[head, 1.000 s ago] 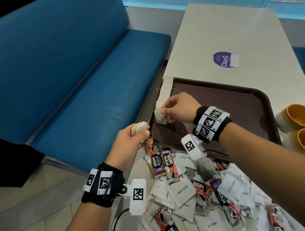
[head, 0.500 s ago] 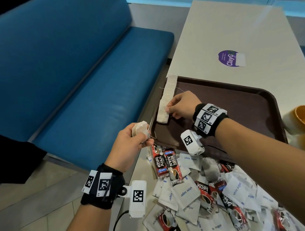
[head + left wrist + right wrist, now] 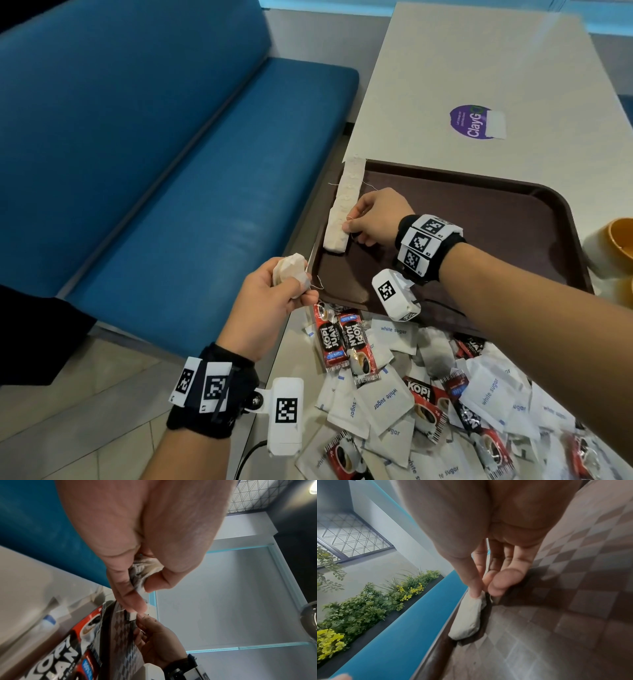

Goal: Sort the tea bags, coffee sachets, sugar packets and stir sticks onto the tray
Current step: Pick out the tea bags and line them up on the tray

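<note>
Seating tea bag point(image 3: 337, 236) at row point(image 3: 344, 202) end along tray point(image 3: 513, 219) edge: right hand point(image 3: 375, 219) fingers pinching it; left hand point(image 3: 270, 301) fingers gripping spare tea bags point(image 3: 291, 270). Butt ends flush, release gently.

A tray point(image 3: 513, 219) sits on the desk point(image 3: 462, 68), with a row of tea bags point(image 3: 342, 209) along its left edge. A heap of sachets and packets point(image 3: 411, 394) lies before it; a bench seat point(image 3: 171, 205) stands left.
</note>
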`<state>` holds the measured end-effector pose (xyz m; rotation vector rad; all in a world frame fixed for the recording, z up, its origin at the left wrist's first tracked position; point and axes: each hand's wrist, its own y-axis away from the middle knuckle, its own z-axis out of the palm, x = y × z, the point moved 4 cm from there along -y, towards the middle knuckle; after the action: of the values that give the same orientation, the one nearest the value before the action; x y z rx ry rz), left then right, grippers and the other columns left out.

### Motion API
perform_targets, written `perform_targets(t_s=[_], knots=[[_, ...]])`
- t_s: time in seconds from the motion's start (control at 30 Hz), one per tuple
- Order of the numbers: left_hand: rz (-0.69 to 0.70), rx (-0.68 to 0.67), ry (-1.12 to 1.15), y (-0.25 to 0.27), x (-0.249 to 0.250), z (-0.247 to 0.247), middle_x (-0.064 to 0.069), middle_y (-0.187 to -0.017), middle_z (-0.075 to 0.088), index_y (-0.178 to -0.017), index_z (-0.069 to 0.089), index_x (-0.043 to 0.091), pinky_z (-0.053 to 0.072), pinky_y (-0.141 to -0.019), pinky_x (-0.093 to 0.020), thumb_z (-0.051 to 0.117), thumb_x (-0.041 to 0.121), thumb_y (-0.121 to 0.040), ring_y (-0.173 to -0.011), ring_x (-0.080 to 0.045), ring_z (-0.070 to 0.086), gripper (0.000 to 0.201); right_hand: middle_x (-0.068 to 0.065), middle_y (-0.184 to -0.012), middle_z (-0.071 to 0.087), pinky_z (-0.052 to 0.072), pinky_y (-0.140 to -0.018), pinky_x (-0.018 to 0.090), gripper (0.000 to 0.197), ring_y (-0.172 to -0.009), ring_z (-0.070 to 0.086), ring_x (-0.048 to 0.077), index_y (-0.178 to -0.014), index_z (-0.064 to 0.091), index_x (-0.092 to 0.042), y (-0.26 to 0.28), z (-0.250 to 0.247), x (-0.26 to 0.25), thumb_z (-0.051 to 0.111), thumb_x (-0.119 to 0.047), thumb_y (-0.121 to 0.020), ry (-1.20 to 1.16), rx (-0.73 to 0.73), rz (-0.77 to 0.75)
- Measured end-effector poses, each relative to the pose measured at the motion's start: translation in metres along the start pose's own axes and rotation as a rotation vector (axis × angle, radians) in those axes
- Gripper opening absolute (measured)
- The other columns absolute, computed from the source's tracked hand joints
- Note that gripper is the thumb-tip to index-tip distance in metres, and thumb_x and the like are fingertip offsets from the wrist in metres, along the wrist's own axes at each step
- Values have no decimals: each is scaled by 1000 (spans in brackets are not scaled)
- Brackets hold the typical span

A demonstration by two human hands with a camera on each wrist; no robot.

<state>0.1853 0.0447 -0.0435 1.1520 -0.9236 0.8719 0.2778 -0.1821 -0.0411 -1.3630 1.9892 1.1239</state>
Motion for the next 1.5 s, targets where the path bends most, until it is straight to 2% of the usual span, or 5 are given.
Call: perform_targets(t_s=[0.4, 0.7, 0.87, 1.17, 1.5], knots=[[20, 3, 21, -3, 2, 6, -15, -112, 68, -118, 61, 15, 55, -96, -45, 48, -15, -96, -91, -33, 76, 39, -7, -105, 63, 45, -82, 28, 21, -97, 61, 13, -106, 66, -24, 44, -24, -25, 75, -28, -88, 193, 162, -181], [11, -136, 37, 1, 5, 15, -19, -109, 76, -123, 64, 1, 61, -89, -46, 57, -9, -97, -93, -41, 74, 29, -8, -97, 75, 55, -81, 23, 24, -82, 71, 7, -109, 74, -27, 95, -1, -42, 81, -30, -87, 18, -190, -386], [29, -86, 14, 1, 5, 14, -17, -93, 75, -108, 69, 2, 62, -67, -35, 63, 0, -97, -75, -35, 70, 12, -1, -84, 77, 49, -63, 16, 11, -69, 67, 3, -92, 79, -13, 98, -3, -38, 82, -22, -86, -67, -211, -398], [116, -96, 65, 2, 12, 19, -14, -96, 74, -102, 70, 2, 61, -78, -38, 81, 16, -75, -82, -27, 73, 32, 13, -73, 72, 55, -53, 30, 14, -55, 63, 19, -95, 77, -6, 95, -11, -31, 81, -15, -86, -325, -172, -311], [121, -70, 74, 2, 15, 20, -11, -86, 72, -86, 74, 13, 60, -69, -31, 82, 12, -72, -71, -28, 69, 16, 12, -80, 76, 59, -70, 36, 13, -66, 66, 21, -95, 79, -4, 90, -16, -28, 83, -9, -83, -336, -174, -275]])
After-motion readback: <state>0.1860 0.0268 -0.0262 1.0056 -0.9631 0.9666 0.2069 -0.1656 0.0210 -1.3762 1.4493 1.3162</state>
